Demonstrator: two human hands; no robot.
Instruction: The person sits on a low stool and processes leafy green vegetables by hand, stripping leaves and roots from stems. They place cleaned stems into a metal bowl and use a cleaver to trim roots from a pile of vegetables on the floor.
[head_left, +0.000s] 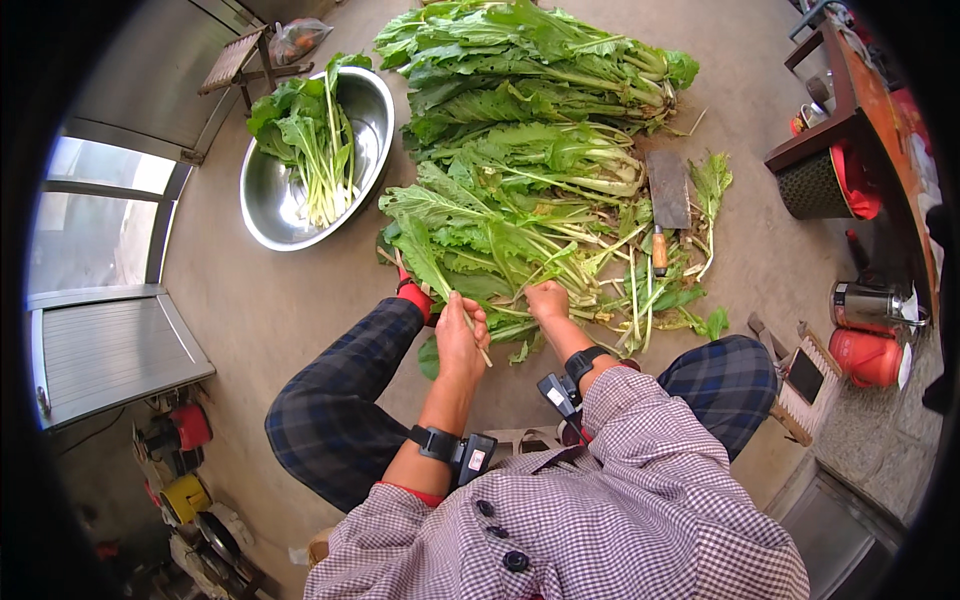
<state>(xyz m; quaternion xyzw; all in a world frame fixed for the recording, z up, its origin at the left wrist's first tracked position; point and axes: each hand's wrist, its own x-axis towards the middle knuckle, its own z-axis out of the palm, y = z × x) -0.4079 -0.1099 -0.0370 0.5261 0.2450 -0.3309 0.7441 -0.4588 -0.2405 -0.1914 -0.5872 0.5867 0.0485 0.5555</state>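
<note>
My left hand (461, 337) is closed around the pale stalk of a long green leaf (421, 251), whose blade points up and away. To its right, my right hand (547, 301) is at the near edge of the leafy greens (487, 232), fingers curled; whether it grips a stem cannot be told. The greens lie in a large heap on the floor, with their root ends to the right. A cleaver (667, 191) with a wooden handle lies beside those ends. Several long-stalked leaves (322, 161) rest inside a steel basin (259, 217) at the upper left.
Loose leaves and trimmings (652, 292) lie below the cleaver. A small wooden stool (234, 61) stands beyond the basin, near a plastic bag (298, 39). At the right are a wooden table (855, 127), a dark wastebasket (814, 187), a red container (866, 356) and another stool (814, 386).
</note>
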